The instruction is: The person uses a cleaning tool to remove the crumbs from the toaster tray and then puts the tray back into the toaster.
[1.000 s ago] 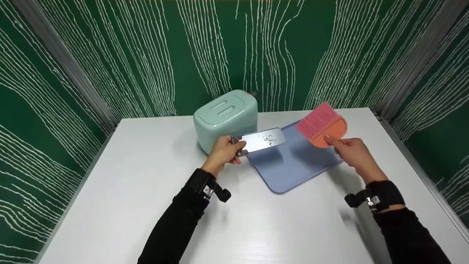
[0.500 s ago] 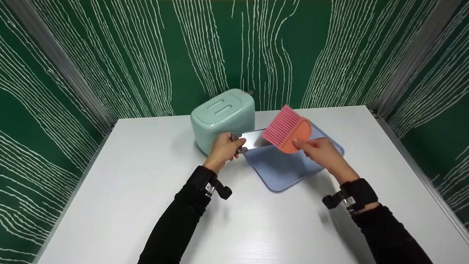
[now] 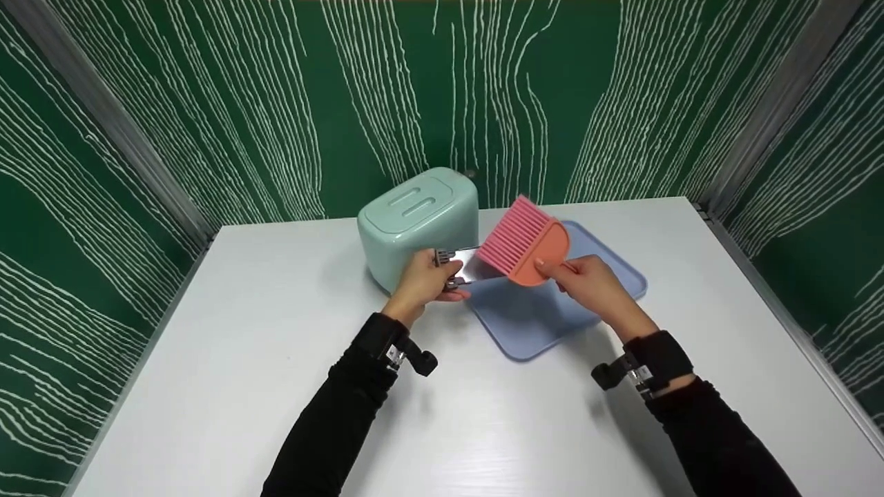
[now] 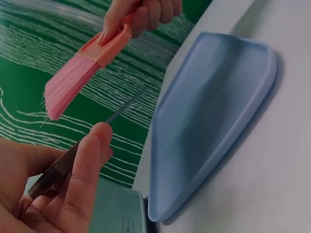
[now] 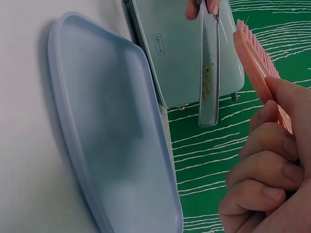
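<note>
My left hand (image 3: 421, 281) pinches the end of a flat, shiny metal crumb tray (image 3: 468, 264), thumb on top. Brown crumbs (image 5: 206, 83) lie along the tray in the right wrist view; from the head camera the brush hides its far part. My right hand (image 3: 599, 288) grips the orange handle of a brush (image 3: 525, 241) with pink bristles. Both wrist views show the bristles (image 4: 68, 87) held over the crumb tray with a gap between. Beneath the two hands, a blue tray (image 3: 507, 328) lies on the table.
A mint green toaster (image 3: 418, 214) stands just behind the left hand, its two slots facing up. The white table (image 3: 311, 393) is bounded by green walls (image 3: 511, 90) with white wavy lines at the back and sides.
My right hand has carried the brush leftward from over the blue tray's right side to over the crumb tray. The left hand stays nearly in place, still holding the crumb tray.
</note>
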`<state>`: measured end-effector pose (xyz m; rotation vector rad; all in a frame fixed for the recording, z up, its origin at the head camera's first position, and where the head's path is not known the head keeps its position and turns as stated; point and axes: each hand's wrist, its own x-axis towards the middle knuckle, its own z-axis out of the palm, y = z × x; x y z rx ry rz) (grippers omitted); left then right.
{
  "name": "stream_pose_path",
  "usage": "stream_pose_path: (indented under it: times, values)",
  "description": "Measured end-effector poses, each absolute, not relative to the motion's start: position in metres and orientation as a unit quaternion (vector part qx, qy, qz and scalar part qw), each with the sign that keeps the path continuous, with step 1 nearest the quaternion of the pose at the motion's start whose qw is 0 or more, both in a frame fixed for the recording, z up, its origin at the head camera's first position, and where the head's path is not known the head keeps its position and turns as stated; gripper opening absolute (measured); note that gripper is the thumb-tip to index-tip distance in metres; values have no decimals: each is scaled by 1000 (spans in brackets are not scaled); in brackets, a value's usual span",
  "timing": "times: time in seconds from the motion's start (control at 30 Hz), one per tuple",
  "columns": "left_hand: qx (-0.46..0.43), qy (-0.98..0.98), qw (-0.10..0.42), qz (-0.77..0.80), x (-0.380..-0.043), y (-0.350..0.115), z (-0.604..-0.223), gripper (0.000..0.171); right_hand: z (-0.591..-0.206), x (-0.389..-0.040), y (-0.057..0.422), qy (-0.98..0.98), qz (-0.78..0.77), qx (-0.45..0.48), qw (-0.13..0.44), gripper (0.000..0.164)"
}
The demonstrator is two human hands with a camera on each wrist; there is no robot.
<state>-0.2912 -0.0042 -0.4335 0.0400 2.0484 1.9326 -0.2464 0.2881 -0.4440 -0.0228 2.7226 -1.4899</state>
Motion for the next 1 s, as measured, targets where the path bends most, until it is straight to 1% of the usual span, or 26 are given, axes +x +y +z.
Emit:
stream_pose_path:
  times: [0.47, 0.7, 0.83, 1.0]
  values:
    - [-15, 695, 163, 700, -293, -1, -441, 21, -447, -251, 289, 871, -491, 2, 24, 59]
    - [-15, 705, 139, 696, -292, 3, -442, 18, -446, -254, 280, 880, -475, -1, 21, 60]
    - [1, 721, 126, 681, -291, 8, -438, 15, -446, -254, 276, 893, -449, 0, 10, 60]
    - [21, 747, 120, 654, -291, 13, -436, 16, -450, -254, 270, 903, -430, 4, 9, 61]
